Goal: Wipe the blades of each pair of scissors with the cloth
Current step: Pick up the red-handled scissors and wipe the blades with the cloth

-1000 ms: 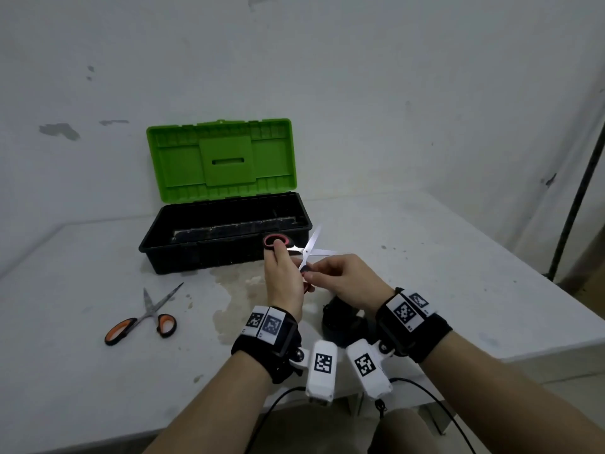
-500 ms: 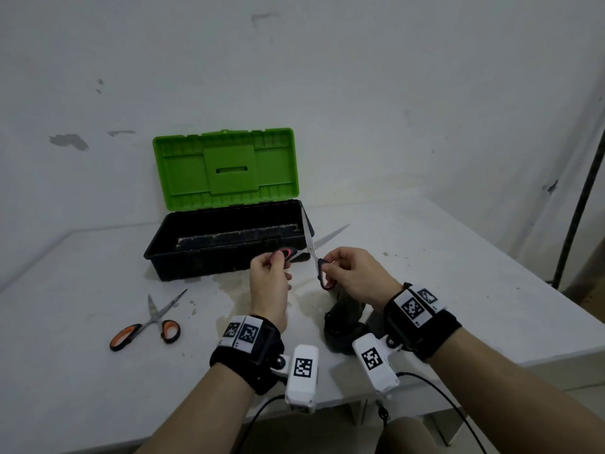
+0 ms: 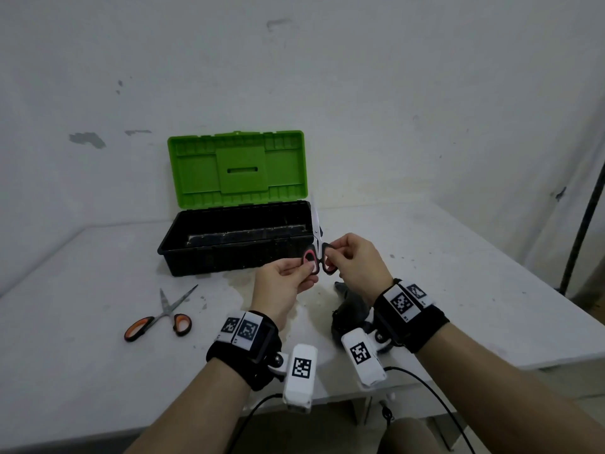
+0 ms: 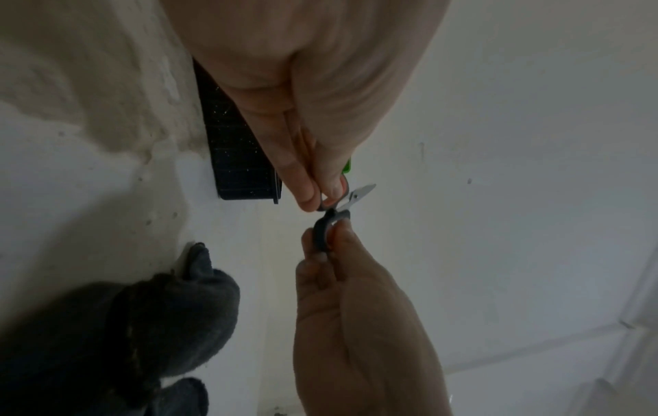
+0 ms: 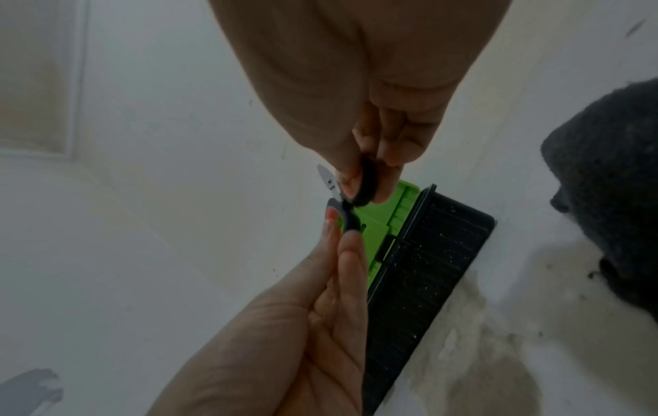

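Note:
A pair of scissors with black-and-red handles [image 3: 316, 253] is held upright above the table, in front of the toolbox, with its blades [image 3: 314, 221] closed and pointing up. My left hand [image 3: 307, 268] pinches the left handle loop. The right handle loop is pinched by my right hand [image 3: 330, 257]. In the left wrist view the blade tip [image 4: 361, 192] shows past my left hand's fingertips [image 4: 310, 197]. The dark grey cloth [image 3: 347, 314] lies crumpled on the table below my right wrist; neither hand touches it. A second pair, with orange handles [image 3: 160, 317], lies slightly open at the left.
A black toolbox [image 3: 229, 253] with its green lid [image 3: 237, 168] raised stands behind the hands, against the wall. A stained patch marks the white table [image 3: 458, 273] under the hands. At the far right a dark pole [image 3: 582, 221] leans.
The scissors' blades were spread in a V; my hands have brought the two handle loops together, so the blades are now closed and point straight up.

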{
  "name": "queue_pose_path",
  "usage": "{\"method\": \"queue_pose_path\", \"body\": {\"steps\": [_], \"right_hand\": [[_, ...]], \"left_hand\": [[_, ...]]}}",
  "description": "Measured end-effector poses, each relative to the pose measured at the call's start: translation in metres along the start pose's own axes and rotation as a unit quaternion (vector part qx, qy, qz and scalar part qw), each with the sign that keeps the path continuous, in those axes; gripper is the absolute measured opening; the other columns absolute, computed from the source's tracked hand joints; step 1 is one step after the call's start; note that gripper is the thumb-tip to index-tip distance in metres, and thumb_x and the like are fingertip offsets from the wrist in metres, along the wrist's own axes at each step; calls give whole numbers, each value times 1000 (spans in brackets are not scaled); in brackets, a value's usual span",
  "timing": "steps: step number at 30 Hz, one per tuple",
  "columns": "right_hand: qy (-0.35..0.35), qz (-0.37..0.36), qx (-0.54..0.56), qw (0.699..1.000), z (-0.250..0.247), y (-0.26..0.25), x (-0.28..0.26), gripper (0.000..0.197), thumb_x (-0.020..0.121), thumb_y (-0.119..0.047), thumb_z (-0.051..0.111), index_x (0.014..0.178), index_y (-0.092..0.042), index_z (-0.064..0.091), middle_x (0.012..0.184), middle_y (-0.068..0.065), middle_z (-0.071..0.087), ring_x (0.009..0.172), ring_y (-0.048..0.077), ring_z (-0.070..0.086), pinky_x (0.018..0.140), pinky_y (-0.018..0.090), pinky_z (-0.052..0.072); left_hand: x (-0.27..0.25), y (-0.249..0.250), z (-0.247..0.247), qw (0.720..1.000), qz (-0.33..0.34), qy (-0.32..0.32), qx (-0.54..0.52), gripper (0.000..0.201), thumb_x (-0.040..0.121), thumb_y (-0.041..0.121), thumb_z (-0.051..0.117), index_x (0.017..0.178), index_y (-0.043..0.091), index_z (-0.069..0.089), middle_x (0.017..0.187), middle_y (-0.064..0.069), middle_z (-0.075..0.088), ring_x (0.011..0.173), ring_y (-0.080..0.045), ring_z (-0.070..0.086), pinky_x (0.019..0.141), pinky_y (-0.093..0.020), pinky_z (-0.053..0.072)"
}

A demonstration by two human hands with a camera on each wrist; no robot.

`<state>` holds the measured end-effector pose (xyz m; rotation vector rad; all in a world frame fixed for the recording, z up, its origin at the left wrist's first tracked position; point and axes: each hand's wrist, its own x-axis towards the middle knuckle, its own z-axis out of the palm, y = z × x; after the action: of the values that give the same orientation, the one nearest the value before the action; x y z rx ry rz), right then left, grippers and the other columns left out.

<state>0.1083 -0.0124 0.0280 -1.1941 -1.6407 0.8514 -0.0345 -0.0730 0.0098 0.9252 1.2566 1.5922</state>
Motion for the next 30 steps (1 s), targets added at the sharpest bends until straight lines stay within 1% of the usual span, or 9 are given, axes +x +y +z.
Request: {"method": "queue_pose_path", "body": {"steps": [5,7,9,14,16,21,24,27,30], "right_hand": [[13,9,8,1000,2,0,-5,20,87,-24,68,87,-21,48,72,3,73,65,17,70,63,37,53],[28,-8,-49,998,3,-3,-6,18,84,-32,70,81,-21,57,72,-2,72,67,14,70,68,36,57],[28,-10,-80,996,4,-9,-9,24,79,-43,73,78,-20,65,75,-6,71,71,12,69,69,32,56],[4,7,-131,991,5,-23,-12,32,76,-46,76,82,-15,71,71,-3,67,63,10,60,59,20,45],[-19,19,-139,990,6,-26,-10,34,76,-48,76,81,-14,73,74,-2,71,61,8,61,53,17,42],[-85,43,-158,983,9,-39,-2,33,71,-50,80,78,-17,75,71,-2,73,59,9,63,49,20,45],[-107,40,-167,979,20,-44,0,40,69,-57,79,70,-17,75,68,-1,73,59,10,63,52,24,49],[-111,44,-164,979,34,-49,4,42,67,-59,78,65,-16,75,64,0,72,56,10,63,50,22,46],[-90,36,-175,980,41,-59,15,45,70,-55,78,67,-10,76,66,10,72,55,14,59,51,23,43]], "left_hand": [[-2,-2,0,999,-23,14,-40,12,89,6,75,98,0,71,82,-10,77,74,-18,75,70,-22,60],[-2,-2,-1,998,-36,22,-56,15,89,5,75,101,-2,70,83,-11,77,75,-19,76,69,-22,60],[-1,-1,-1,997,-47,23,-63,18,89,6,75,103,-4,69,87,-14,77,74,-19,76,68,-22,60],[-2,6,-4,995,-65,8,-73,16,90,4,72,103,-4,68,91,-15,76,75,-19,76,68,-22,61],[-3,9,-9,994,-77,3,-81,14,90,2,72,102,-4,67,91,-15,76,75,-19,76,67,-21,60],[-4,13,-27,991,-93,-7,-94,24,89,1,72,110,-8,65,90,-14,76,75,-19,76,67,-21,59],[-2,21,-38,993,-85,-14,-81,23,89,2,73,109,-7,66,95,-18,76,75,-18,76,67,-21,59],[5,31,-52,997,-68,-26,-37,20,89,7,74,105,-4,70,94,-17,77,76,-20,76,66,-22,60],[18,45,-73,998,-28,-28,53,9,94,14,70,97,6,73,89,-10,76,71,-19,75,63,-26,61]]}}
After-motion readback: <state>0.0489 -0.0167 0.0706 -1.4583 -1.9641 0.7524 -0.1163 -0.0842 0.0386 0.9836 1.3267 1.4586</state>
